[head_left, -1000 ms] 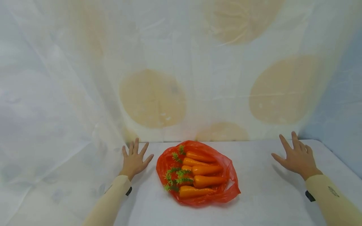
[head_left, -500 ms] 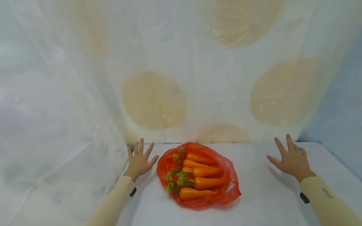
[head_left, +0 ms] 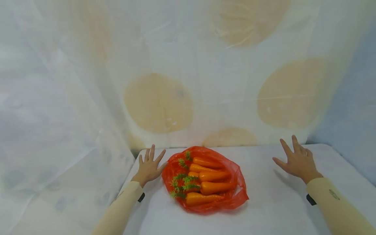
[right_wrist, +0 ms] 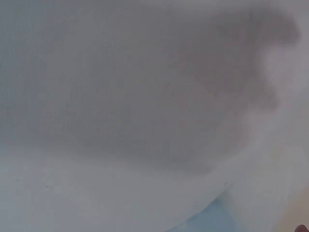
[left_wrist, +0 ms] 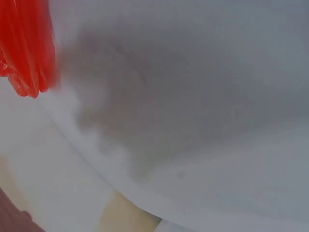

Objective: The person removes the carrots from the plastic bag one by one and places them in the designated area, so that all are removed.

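Note:
In the head view a red plastic bag (head_left: pixel 239 192) lies spread on the white table, its mouth toward the right. Several orange carrots (head_left: pixel 217 187) with green leafy tops (head_left: pixel 177 186) show in it, tips pointing right. My left hand (head_left: pixel 148 169) hovers just left of the bag with fingers spread; its thumb tip comes right at the bag's edge in this view. My right hand (head_left: pixel 300 163) is held over the table well to the right, fingers extended and holding nothing. The left wrist view catches a corner of the red bag (left_wrist: pixel 29 48) and the hand's shadow.
The white table (head_left: pixel 264 215) has its back edge against a pale hanging sheet (head_left: pixel 223 81) with tan circles. More sheeting (head_left: pixel 53 130) hangs along the left side, and a bluish sheet (head_left: pixel 352 114) closes off the right.
My left hand has moved right, closer to the bag. My right hand has moved left, inward. The bag and carrots stay where they were.

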Available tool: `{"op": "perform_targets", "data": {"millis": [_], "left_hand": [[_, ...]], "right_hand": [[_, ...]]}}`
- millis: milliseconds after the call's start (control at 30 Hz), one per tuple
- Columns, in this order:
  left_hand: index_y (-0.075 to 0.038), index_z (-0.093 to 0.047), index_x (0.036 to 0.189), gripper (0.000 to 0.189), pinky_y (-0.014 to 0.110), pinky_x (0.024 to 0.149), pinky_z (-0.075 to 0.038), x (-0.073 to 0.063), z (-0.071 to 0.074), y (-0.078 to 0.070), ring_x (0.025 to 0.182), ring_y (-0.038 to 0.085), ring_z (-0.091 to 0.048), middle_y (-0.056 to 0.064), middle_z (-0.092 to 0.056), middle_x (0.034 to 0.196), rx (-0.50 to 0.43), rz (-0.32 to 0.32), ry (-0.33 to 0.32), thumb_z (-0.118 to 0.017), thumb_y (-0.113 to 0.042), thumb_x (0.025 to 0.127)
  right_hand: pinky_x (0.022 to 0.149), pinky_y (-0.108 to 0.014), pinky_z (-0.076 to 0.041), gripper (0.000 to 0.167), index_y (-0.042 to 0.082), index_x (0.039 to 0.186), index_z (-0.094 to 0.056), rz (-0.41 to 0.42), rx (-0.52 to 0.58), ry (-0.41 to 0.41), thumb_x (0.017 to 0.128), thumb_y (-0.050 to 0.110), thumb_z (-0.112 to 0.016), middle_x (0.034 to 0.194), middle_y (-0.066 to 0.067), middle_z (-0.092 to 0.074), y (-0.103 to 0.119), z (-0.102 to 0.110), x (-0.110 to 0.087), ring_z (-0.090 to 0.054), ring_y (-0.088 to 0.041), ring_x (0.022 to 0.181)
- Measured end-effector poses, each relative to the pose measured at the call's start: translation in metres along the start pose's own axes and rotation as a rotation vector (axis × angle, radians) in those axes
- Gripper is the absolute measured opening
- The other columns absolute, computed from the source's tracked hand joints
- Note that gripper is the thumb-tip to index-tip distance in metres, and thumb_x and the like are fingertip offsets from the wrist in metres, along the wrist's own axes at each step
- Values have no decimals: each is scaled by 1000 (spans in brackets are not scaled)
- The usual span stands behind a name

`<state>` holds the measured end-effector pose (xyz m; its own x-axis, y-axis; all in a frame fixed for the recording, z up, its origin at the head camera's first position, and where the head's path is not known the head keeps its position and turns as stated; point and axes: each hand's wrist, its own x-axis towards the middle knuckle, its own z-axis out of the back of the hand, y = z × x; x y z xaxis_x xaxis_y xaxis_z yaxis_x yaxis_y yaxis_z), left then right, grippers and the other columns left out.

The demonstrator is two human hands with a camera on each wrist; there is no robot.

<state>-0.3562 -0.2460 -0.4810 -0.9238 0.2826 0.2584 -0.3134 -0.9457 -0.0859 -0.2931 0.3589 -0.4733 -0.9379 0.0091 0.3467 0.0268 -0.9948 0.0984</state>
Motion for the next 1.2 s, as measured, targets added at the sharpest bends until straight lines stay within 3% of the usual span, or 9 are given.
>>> {"op": "perform_targets", "data": {"millis": [167,333,467,600,767,967,1100,1200], "left_hand": [[-34,-29,155,66,77,110,-8,3,-4,-3,149,48,-13,19,-2,166,-49,-30,130,-43,-62,98],[-37,-26,156,66,75,112,-8,2,-16,-4,150,45,-13,16,0,167,-37,-47,148,-38,-65,97],[-35,-27,156,66,76,111,-10,0,-15,-8,150,46,-13,16,0,167,-41,-38,172,-41,-63,98],[-30,-27,156,64,77,110,-12,-1,-9,-16,149,48,-11,18,2,166,-92,-43,249,-43,-56,100],[-34,-21,157,63,75,111,-16,2,-6,-23,150,47,-14,15,5,167,-99,13,356,-40,-57,101],[-39,-25,156,65,72,113,-20,9,-14,-22,147,47,-23,16,-3,167,-142,52,430,-46,-59,98],[-36,-30,154,66,70,111,-27,14,-15,-19,145,49,-27,18,-4,166,-198,14,428,-56,-53,96],[-30,-39,149,61,68,109,-33,18,-13,-20,143,50,-30,21,-7,165,-268,-40,382,-65,-38,94]], "right_hand": [[101,-79,-24,92,9,155,-21,23,-10,-16,89,62,-58,157,-39,-6,3,-7,3,-36,-69,119],[102,-79,-20,93,11,156,-18,16,0,-13,89,62,-58,158,-37,0,2,-9,0,-34,-69,120],[103,-80,-19,93,10,156,-18,12,16,9,89,62,-57,159,-36,3,6,-8,3,-33,-69,120],[102,-80,-21,93,9,155,-21,19,6,3,88,60,-60,158,-37,-1,10,-6,5,-35,-68,120],[103,-80,-21,93,10,156,-19,34,12,14,89,62,-58,158,-38,-1,18,-2,11,-33,-69,122],[104,-80,-18,92,9,155,-21,43,25,42,89,60,-59,158,-36,-2,31,5,16,-31,-68,125],[105,-80,-19,93,9,155,-21,52,17,39,88,59,-62,159,-36,-4,39,7,20,-30,-66,128],[105,-79,-19,93,9,155,-22,66,17,31,87,58,-63,159,-35,-3,43,8,22,-28,-63,132]]}}
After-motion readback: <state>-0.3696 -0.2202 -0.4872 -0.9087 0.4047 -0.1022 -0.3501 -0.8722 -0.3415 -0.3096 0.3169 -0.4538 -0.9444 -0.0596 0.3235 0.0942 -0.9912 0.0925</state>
